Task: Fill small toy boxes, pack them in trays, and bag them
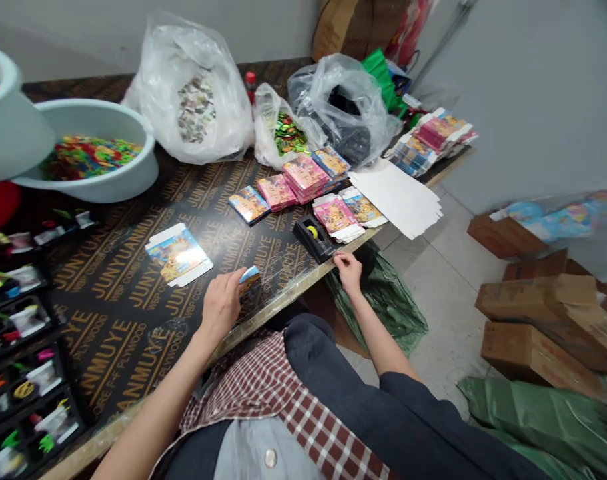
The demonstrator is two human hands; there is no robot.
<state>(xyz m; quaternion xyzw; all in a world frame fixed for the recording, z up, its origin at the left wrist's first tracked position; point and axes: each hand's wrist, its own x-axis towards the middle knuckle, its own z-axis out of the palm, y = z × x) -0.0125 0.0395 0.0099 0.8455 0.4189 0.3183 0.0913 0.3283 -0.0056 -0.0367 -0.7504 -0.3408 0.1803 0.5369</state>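
My left hand (223, 303) is closed by the table's front edge, its fingertips on a small blue printed box (250, 275) that is partly hidden. Curled at the table edge, my right hand (349, 272) has its fingers pressed together by the near corner of a black plastic tray (314, 239). A yellow ring-like piece (312, 231) lies in that tray. Whether the right fingers pinch anything is too small to make out. Left of centre lies a flat blue printed carton (179, 255). Beyond the tray are stacked pink boxes (305, 176) and a blue box (249, 204).
Filled black trays (21, 327) line the left side. Behind them stands a pale blue basin (151, 157) of colourful pieces. Plastic bags (191, 93) sit along the back. White flat cartons (396, 193) overhang the right edge; cardboard boxes (548, 300) stand on the floor.
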